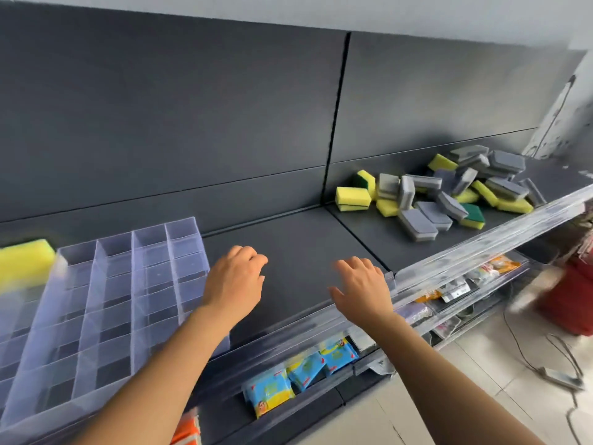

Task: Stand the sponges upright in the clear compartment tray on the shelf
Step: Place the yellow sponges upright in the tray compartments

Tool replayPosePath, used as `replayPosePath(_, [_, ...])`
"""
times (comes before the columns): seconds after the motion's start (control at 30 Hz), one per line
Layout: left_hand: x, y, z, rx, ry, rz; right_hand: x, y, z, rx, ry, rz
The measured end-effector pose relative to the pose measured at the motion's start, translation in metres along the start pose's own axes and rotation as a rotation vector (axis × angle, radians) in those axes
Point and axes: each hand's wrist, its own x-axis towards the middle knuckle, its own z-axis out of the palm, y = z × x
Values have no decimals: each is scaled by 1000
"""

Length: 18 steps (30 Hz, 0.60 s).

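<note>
Loosely, left hand (236,277) and right hand (359,284) hover (blue packets (305,370): print blurred).

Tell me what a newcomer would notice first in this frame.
The jumbled pile of grey and yellow sponges at the right end of the shelf draws the eye first. Next comes the clear compartment tray on the left, its visible cells holding nothing, with one blurred yellow sponge beside its far corner. The left hand and right hand hover over the shelf between them, holding nothing.
</note>
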Motion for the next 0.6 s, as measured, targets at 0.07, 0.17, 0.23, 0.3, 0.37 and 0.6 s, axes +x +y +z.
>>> replayPosePath(0.07, [10,20,8,-6,-12,36,-3,21,-3,-7,-1,30])
replayPosePath(0.17, [31,50,21,-19,-18,94,-5,52,-6,-4,1,75])
replayPosePath(0.23, [45,66,29,-21,-23,121,-2,70,-7,-5,0,102])
replayPosePath(0.3, [62,83,39,-33,-34,145,5,87,-8,-6,1,130])
replayPosePath(0.37, [81,98,52,-41,-46,161,14,105,-7,-9,-1,155])
replayPosePath(0.6, [147,129,87,-54,-43,183,61,149,2,-17,-11,185])
